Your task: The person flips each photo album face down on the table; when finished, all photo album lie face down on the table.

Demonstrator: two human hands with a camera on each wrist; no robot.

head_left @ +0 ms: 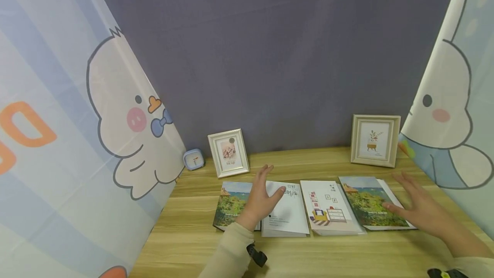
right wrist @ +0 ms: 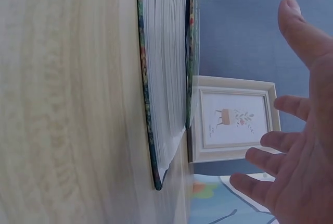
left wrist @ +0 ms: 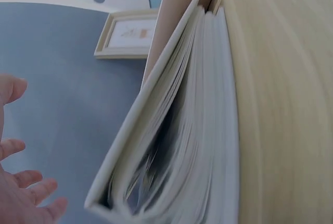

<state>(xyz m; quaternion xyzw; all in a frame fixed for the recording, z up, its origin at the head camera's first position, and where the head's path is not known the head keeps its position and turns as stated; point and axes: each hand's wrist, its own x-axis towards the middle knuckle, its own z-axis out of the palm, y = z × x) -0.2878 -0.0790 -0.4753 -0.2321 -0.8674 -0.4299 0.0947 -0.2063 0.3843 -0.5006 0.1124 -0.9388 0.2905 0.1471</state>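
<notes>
Four photo albums lie side by side on a wooden table. My left hand (head_left: 259,198), fingers spread and holding nothing, is over the leftmost landscape album (head_left: 230,205) and the white album with grey lettering (head_left: 287,216). Right of these lies a white album with a drawn armchair (head_left: 328,207). At the right end, another landscape album (head_left: 372,203) has its cover slightly raised, pages showing. Above its right edge my right hand (head_left: 418,209) hovers with spread fingers. In the left wrist view, a white album (left wrist: 171,130) shows its loosely fanned pages.
A framed flower picture (head_left: 229,153) and a small blue clock (head_left: 194,159) stand at the back left of the table (head_left: 185,239). Another frame (head_left: 375,140) leans at the back right. A grey curtain (head_left: 270,63) hangs behind, with cartoon-printed cloth (head_left: 58,55) at the sides.
</notes>
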